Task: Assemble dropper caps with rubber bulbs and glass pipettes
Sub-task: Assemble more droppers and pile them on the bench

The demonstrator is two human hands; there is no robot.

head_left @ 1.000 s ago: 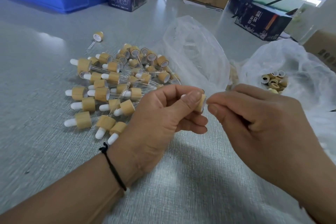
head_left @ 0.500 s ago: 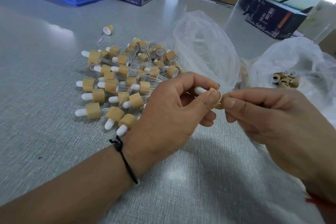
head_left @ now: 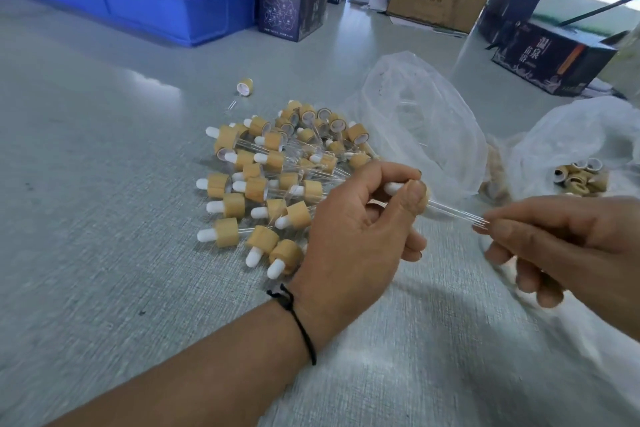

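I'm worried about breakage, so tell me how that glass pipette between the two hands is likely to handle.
The glass pipette looks thin and clear, so it is probably stiff but fragile. It spans from the cap in the left hand to the right hand, so bending could snap it. Being round and smooth, it may slip or roll.

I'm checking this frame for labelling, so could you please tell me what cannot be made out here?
Head view only:
- Cap: mostly hidden by the left hand's thumb.
- Pipette tip: motion-blurred, covered by the right hand's fingers.
- Pipette seating inside the cap: hidden.
- Right bag contents: partly veiled by plastic, cut off by the frame edge.
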